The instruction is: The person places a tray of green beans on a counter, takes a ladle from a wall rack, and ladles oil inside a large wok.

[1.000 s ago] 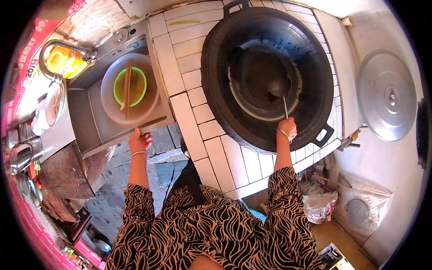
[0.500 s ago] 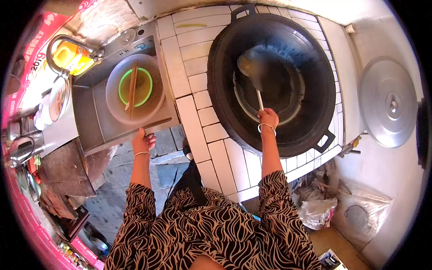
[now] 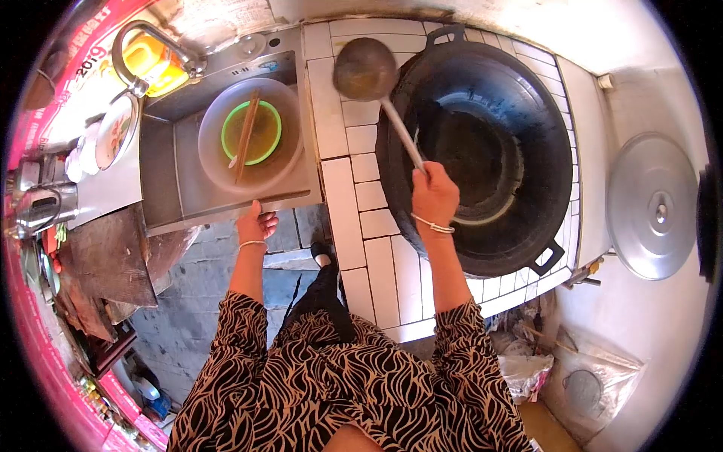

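Observation:
My right hand (image 3: 435,197) grips the handle of a metal ladle (image 3: 366,69), whose bowl hangs over the white tiles left of the wok. The large black wok (image 3: 544,162) sits in the tiled stove, with some liquid at its bottom. My left hand (image 3: 257,224) is at the front edge of the sink (image 3: 162,162), fingers loosely curled and apart, holding nothing. Inside the sink stands a translucent basin (image 3: 213,162) holding a green-rimmed bowl (image 3: 279,134) of yellowish liquid, with brown chopsticks (image 3: 246,135) lying across it.
A faucet (image 3: 162,36) and a yellow container (image 3: 157,64) are behind the sink. A round metal lid (image 3: 654,207) leans on the right wall. Plates and a metal kettle (image 3: 49,205) stand at the left. Tiled counter (image 3: 343,218) separates sink and wok.
The ladle has come up out of the wok and moved left over the tiles, held by my right hand. My left hand stays by the sink edge. The view has shifted.

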The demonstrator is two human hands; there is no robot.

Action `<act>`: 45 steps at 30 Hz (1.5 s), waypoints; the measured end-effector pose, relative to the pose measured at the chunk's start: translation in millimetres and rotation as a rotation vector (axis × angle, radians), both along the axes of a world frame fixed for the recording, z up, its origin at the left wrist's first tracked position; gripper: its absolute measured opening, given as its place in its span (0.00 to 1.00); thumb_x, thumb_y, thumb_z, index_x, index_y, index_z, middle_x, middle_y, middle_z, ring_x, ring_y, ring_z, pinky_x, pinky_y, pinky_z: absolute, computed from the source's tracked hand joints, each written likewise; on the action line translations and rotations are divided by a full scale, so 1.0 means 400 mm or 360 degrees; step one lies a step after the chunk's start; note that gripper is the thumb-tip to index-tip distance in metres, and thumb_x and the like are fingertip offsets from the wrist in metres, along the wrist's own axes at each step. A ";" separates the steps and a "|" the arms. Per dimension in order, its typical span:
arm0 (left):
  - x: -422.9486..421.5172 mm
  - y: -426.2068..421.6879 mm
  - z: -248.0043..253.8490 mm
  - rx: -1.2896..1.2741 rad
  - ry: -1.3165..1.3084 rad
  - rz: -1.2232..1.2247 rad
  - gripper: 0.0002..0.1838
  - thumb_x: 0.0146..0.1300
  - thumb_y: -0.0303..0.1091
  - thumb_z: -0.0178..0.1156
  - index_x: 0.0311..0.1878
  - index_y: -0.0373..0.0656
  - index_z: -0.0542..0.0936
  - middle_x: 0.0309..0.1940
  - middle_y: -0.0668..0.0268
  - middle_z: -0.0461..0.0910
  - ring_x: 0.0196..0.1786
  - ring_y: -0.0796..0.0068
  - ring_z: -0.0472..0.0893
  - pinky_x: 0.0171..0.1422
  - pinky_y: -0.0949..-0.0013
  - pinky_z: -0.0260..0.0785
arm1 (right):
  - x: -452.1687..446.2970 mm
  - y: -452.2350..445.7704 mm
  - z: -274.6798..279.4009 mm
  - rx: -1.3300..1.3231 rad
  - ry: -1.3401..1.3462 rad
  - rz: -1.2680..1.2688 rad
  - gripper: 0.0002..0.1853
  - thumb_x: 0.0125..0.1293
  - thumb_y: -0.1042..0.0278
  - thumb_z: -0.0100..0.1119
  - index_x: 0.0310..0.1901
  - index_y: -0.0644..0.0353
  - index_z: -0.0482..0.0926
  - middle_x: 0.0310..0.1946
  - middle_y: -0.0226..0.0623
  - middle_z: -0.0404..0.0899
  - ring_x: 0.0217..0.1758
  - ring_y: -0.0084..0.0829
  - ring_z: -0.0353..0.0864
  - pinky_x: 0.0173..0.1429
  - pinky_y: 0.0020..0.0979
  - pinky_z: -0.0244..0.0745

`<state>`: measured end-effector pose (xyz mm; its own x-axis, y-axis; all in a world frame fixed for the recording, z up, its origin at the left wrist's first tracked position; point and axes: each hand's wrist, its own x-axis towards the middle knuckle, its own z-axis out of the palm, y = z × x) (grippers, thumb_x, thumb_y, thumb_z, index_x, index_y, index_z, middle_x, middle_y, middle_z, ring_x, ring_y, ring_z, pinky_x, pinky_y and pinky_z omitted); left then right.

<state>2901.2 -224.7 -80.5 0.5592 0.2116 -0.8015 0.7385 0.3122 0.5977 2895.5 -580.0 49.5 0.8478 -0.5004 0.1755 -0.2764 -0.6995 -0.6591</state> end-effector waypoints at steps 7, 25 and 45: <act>-0.003 -0.014 0.030 0.0015 -0.0005 0.0011 0.22 0.52 0.52 0.58 0.36 0.40 0.73 0.25 0.59 0.76 0.22 0.67 0.77 0.22 0.67 0.68 | 0.033 0.095 0.009 -0.0560 -0.0064 0.0254 0.08 0.48 0.69 0.57 0.31 0.57 0.72 0.24 0.35 0.72 0.27 0.36 0.74 0.27 0.35 0.69; 0.012 -0.007 0.025 -0.0033 0.0003 0.0054 0.24 0.53 0.52 0.58 0.38 0.38 0.70 0.24 0.57 0.76 0.22 0.66 0.76 0.21 0.68 0.68 | -0.229 -0.390 -0.199 -0.0466 0.1202 -0.1050 0.08 0.53 0.66 0.47 0.31 0.57 0.75 0.30 0.48 0.78 0.36 0.48 0.78 0.37 0.42 0.72; 0.009 -0.015 0.037 -0.0093 -0.0029 0.0053 0.22 0.53 0.50 0.58 0.38 0.39 0.71 0.24 0.59 0.76 0.21 0.67 0.76 0.21 0.69 0.68 | -0.148 -0.266 -0.331 0.1175 0.0278 -0.0809 0.07 0.45 0.72 0.60 0.26 0.66 0.79 0.18 0.33 0.76 0.21 0.23 0.73 0.29 0.24 0.67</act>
<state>2904.8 -230.6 -65.8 0.5671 0.1837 -0.8029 0.7164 0.3710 0.5909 2836.4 -686.2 -82.9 0.4789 -0.7551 -0.4477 -0.5739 0.1167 -0.8106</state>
